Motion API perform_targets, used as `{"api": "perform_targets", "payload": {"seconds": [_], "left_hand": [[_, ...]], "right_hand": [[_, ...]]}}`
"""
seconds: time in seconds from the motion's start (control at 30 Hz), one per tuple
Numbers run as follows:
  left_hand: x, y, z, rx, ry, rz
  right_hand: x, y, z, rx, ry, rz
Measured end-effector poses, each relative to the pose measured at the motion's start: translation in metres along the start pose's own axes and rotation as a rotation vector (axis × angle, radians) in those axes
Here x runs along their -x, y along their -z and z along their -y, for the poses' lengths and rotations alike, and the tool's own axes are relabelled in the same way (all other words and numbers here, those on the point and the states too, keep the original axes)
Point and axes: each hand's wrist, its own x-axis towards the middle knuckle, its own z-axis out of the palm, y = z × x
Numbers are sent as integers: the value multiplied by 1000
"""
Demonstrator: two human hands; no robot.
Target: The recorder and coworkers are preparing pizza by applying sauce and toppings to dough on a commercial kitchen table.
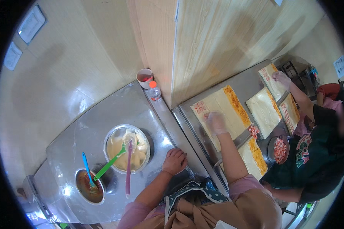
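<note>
My right hand (216, 123), in a clear plastic glove, is over a large pale dough sheet (218, 104). Its bunched fingers seem to pinch a pink piece, partly hidden by the glove. Beside the fingertips, small pink-and-white pieces (200, 107), like sliced crab stick, lie in short rows at the sheet's left corner. An orange-yellow filling strip (236, 104) runs along the opposite edge. My bare left hand (175, 161) rests on the steel table (89, 131) near its right edge, fingers curled together and holding nothing. A steel bowl (105, 148) of cream with green and purple spatulas stands left of it.
An oval steel bowl (76, 183) of reddish sauce holds a blue brush (87, 166). A bottle (154, 92) and a cup (144, 83) stand by the wall. Rightward, a co-worker's gloved hand (281, 78) works over another sheet; several more sheets and a bowl of diced pieces (280, 150) are near.
</note>
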Motion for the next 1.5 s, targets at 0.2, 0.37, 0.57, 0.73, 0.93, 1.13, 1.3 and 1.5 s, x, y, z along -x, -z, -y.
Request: {"api": "perform_targets", "payload": {"seconds": [0.2,0.37,0.57,0.73,0.93,1.13,1.3,1.5], "left_hand": [[-2,0,-1,8,-20,-23],[0,-3,0,12,-16,-27],[-2,-3,-1,2,-29,-35],[-1,-2,-1,0,-18,-20],[-1,0,-1,3,-24,-30],[-2,1,-2,15,-13,-23],[-1,-3,0,21,-18,-17],[0,-1,0,12,3,4]], "right_hand": [[-4,-11,-3,-43,-2,-36],[-8,-13,-1,-66,-20,-70],[-12,-17,-3,-86,13,-170],[-12,-14,0,-64,-39,-122],[-5,17,1,-412,-293,-59],[-1,28,-11,-1164,-488,-104],[-1,12,-15,-1135,-494,-40],[1,-3,3,-558,-402,-160]]}}
